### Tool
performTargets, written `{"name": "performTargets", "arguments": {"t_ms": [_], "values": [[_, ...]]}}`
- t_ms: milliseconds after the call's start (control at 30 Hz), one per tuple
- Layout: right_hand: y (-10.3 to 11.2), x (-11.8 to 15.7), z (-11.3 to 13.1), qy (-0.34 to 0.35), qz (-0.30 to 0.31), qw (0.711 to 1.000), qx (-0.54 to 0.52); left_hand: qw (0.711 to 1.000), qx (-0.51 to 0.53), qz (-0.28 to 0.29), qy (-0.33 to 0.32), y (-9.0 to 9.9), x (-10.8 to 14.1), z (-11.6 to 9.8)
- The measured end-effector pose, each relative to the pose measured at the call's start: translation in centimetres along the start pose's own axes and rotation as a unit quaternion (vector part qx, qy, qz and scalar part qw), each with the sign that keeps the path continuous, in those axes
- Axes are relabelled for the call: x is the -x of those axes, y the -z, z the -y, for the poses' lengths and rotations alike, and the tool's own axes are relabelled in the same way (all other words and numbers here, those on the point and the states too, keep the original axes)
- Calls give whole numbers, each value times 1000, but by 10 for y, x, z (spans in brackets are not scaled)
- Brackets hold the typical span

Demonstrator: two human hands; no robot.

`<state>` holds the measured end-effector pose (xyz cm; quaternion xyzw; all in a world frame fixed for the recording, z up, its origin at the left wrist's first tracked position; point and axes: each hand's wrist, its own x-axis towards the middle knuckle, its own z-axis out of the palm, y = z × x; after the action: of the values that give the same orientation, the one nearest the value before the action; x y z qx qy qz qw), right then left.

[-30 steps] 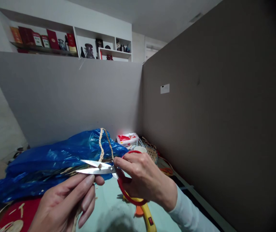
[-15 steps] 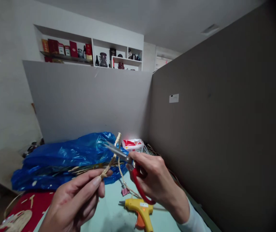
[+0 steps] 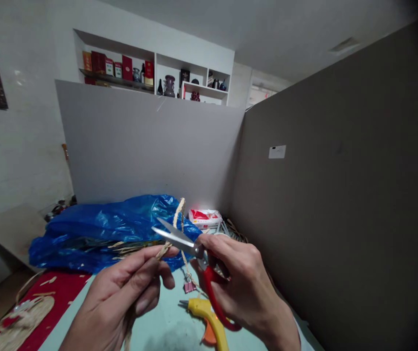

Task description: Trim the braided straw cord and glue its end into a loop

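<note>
Between thumb and fingers, my left hand pinches a braided straw cord, which loops upward and then hangs down. My right hand grips the red handles of a pair of scissors. The scissor blades are parted and lie against the cord just above the left fingertips; whether they cut into it I cannot tell. A pink binder clip is fastened on the hanging part of the cord. Below the right hand, a yellow glue gun with an orange trigger rests on the pale green table surface.
A blue plastic bag with straw strands sticking out lies behind the left hand. Beyond the scissors is a red-and-white packet. A woven straw piece lies on red cloth at left. Grey panels rise at the back and right.
The scissor blades have opened wider and moved down the cord, closer to my left fingertips. The view has shifted, so the surroundings sit farther right.
</note>
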<state>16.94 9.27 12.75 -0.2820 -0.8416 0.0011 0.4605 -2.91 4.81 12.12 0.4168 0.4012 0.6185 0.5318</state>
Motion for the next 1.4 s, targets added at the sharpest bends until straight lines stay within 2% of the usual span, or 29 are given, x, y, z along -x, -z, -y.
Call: {"name": "performTargets", "arguments": {"t_ms": [200,267,467,567,700,933,1167,1400], "values": [[-3,-2,0,35,20,993,108,995,92,-21,22,-11,9,-11],[-5,-2,1,49,15,992,120,994,103,-6,23,-11,9,-13],[-11,0,1,75,-8,986,149,996,4,77,-39,0,1,-5],[-12,0,1,96,-17,980,172,995,-32,81,-43,5,-2,-1],[-11,-1,2,106,-20,978,177,995,-20,78,-60,2,0,-3],[-12,-2,0,105,-29,975,196,996,44,75,5,-2,5,-9],[-15,-2,2,116,-48,969,215,996,15,83,-9,1,4,-4],[-17,-3,0,117,-62,972,194,997,4,79,14,-4,5,-6]]}}
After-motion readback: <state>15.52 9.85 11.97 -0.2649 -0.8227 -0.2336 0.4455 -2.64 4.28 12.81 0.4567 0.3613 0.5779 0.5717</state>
